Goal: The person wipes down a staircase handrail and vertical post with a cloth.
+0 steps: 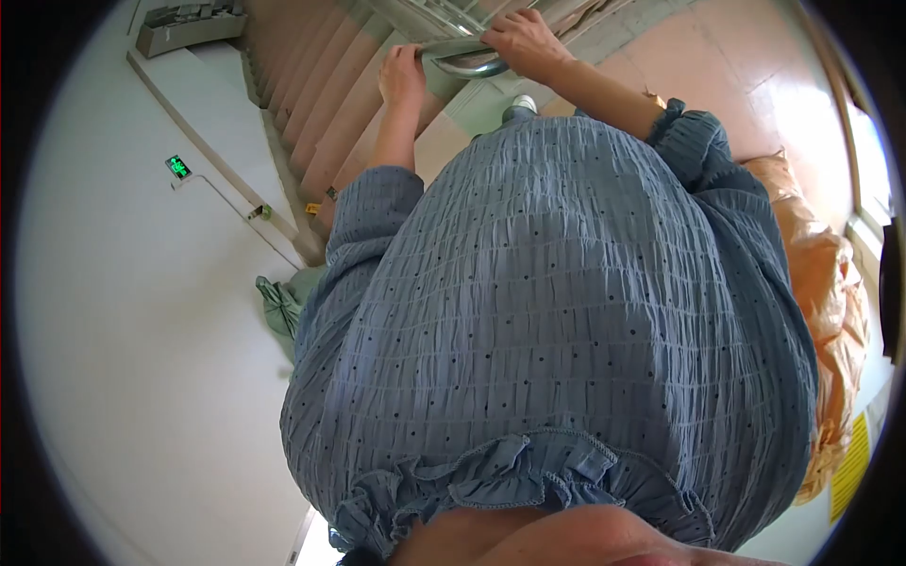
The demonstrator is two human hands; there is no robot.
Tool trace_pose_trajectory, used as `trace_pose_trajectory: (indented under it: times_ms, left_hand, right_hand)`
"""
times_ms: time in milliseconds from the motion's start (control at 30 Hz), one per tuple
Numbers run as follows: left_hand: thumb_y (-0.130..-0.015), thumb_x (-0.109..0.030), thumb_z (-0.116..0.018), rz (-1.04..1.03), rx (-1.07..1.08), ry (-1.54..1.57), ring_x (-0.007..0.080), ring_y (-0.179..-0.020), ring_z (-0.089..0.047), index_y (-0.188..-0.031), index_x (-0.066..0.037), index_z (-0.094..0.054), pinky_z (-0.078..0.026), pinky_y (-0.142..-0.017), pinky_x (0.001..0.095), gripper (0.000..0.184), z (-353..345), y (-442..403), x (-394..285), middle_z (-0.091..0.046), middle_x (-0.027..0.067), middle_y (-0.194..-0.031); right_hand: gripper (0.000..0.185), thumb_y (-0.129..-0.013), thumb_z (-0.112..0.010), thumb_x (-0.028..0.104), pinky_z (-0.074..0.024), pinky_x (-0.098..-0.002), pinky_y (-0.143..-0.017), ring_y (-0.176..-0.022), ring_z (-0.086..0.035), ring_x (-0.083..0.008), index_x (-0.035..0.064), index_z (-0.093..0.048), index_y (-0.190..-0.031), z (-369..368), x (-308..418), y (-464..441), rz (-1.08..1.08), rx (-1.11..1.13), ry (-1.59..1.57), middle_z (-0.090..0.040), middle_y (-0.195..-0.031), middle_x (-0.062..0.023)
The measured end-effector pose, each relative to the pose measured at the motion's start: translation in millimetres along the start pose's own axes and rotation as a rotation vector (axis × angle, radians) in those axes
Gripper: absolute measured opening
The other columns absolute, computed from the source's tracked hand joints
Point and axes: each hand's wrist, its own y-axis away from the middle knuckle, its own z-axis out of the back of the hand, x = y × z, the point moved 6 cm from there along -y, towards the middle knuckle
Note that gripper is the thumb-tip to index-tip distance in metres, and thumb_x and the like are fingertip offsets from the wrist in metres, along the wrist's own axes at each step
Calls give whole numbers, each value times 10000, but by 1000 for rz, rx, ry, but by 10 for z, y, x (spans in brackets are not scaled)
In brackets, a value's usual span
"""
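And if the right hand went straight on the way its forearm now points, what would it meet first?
Most likely the curved metal bar, which the right hand seems to touch. Beyond it, perhaps the metal rails, though depth there is unclear.

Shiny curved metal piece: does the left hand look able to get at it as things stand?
Likely yes: the left hand is beside the left end of the metal piece, with nothing visible blocking it; the right hand is at the other end. Contact itself is unclear.
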Motion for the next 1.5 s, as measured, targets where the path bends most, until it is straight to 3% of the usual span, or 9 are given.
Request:
trace_pose_trajectory:
  times_ms: [200,367,433,600,667,900,1167,1367,1500]
  left_hand:
    - [-825,-82,-608,-116,-86,141,323,-891,-608,-949,-121,-655,-490,-748,437,138,115,-58,-455,-627,76,-962]
    - [-820,-82,-596,-212,-132,93,325,-859,-615,-928,-115,-663,-500,-727,429,131,28,-589,-172,-640,89,-927]
    - [-820,-82,-589,-216,-132,71,326,-850,-616,-919,-117,-666,-502,-721,427,130,-88,-541,98,-644,92,-910]
    - [-825,-79,-570,-155,24,100,330,-853,-619,-887,-130,-658,-503,-714,436,119,-286,-397,4,-653,86,-877]
    - [-826,-70,-571,-156,2,115,334,-852,-620,-896,-125,-649,-502,-712,442,118,-130,-217,-117,-650,95,-890]
    - [-830,-67,-582,-243,-118,157,353,-841,-616,-920,-105,-641,-494,-713,450,115,-84,-680,-128,-642,126,-904]
    - [-857,-91,-565,-168,-67,202,363,-854,-615,-945,-88,-646,-488,-731,462,120,-341,-837,125,-647,159,-879]
    - [-868,-109,-546,91,-61,174,381,-879,-614,-978,-46,-625,-484,-743,475,149,-161,1,-288,-656,187,-935]
    - [-861,-124,-542,300,43,449,388,-901,-615,-1003,-2,-609,-473,-763,461,199,-297,201,-474,-647,224,-932]
  right_hand:
    - [132,-797,-583,164,-400,-438,-891,-975,-578,-245,122,-646,-905,364,-391,55,-195,45,-42,-609,-903,-70]
    - [141,-800,-574,153,-408,-436,-884,-972,-586,-259,114,-648,-913,134,-269,-204,-195,175,-66,-611,-916,-84]
    - [133,-807,-572,157,-417,-447,-875,-948,-601,-271,101,-647,-901,-110,3,-229,-53,177,-19,-612,-917,-95]
    - [237,-778,-583,90,-437,-393,-875,-996,-606,-255,107,-640,-1007,-39,-22,-59,-31,242,5,-620,-1009,-64]
    - [118,-796,-581,119,-478,-391,-811,-940,-633,-261,118,-660,-884,58,-111,43,-116,129,-101,-626,-907,-69]
    - [160,-797,-598,114,-508,-412,-793,-948,-638,-281,120,-651,-948,265,-91,-270,-23,64,-118,-627,-952,-97]
    - [132,-801,-590,116,-513,-384,-813,-969,-624,-272,118,-637,-924,46,-117,-399,23,78,6,-619,-938,-88]
    - [106,-800,-585,141,-478,-351,-835,-990,-588,-222,132,-641,-889,325,-74,-70,71,56,12,-617,-922,-30]
    - [100,-793,-594,167,-438,-351,-850,-994,-570,-200,150,-640,-880,424,-189,24,0,27,55,-612,-911,8]
